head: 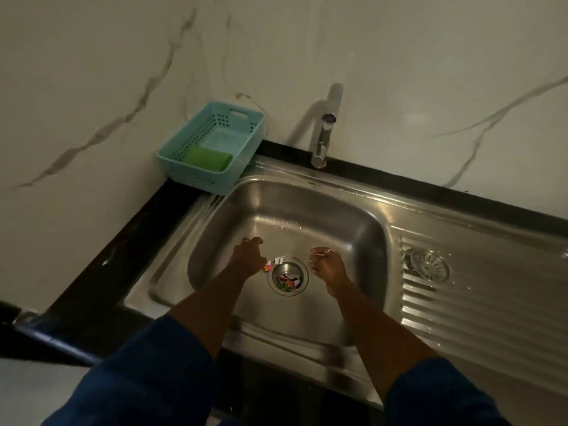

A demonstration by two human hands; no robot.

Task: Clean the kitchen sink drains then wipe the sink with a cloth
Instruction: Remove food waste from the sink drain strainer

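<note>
Left hand [248, 256]: pinches coloured scraps [270, 266] at the drain's left rim.
Right hand [326, 267]: right of the drain, fingers curled; cannot tell if holding anything.
Drain [287, 279]: mid-sink [215, 238], littered.
Strainer [427, 267]: right of the bowl.

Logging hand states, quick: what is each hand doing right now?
Left hand: pinches small scraps beside the drain.
Right hand: fingers loosely curled; whether it holds anything cannot be told.

Teal basket [196, 133] near veined marble wall [92, 72]
</note>
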